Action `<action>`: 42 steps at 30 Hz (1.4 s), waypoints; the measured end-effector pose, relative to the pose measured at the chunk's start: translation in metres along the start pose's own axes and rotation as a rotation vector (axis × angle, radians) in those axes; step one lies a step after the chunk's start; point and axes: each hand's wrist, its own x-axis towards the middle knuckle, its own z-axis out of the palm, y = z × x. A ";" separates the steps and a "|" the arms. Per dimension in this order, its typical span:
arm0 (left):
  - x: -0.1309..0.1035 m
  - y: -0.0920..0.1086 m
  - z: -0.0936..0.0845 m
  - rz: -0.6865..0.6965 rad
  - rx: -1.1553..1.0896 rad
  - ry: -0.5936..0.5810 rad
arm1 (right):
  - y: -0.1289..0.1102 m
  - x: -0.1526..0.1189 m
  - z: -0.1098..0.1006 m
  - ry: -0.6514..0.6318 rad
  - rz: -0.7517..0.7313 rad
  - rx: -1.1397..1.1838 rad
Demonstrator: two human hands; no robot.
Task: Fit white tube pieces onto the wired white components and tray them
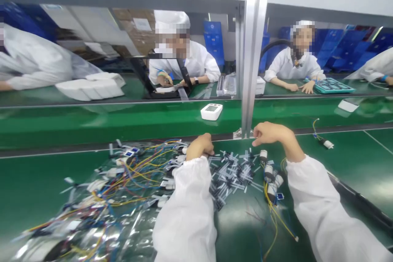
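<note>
On our green bench (235, 235), a pile of small dark parts with pale strips (231, 174) lies between our white sleeves (188, 213). Our left hand (200, 146) curls beside it; our right hand (272, 134) bends near wired cylinders (272, 188). We cannot tell whether either pinches anything.

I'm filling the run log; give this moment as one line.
left hand: at small-parts pile, grip hidden | right hand: near wired cylinders, grip unclear | white device: on green strip

i see a metal post (249, 57) blocking the middle, tangled wires (132, 168) crowding left, open table (362, 159) far right.
</note>
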 end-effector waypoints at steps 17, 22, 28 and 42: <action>-0.001 0.004 0.006 -0.096 0.146 -0.067 | -0.015 -0.015 -0.001 0.016 -0.149 0.029; 0.001 0.000 0.008 -0.063 0.134 -0.098 | -0.015 -0.019 -0.003 0.030 -0.163 0.037; -0.005 -0.001 0.000 -0.020 0.090 -0.056 | -0.012 -0.026 -0.007 0.054 -0.160 0.070; -0.107 0.075 -0.022 0.854 -0.974 0.424 | -0.032 -0.029 -0.002 0.526 -0.681 0.642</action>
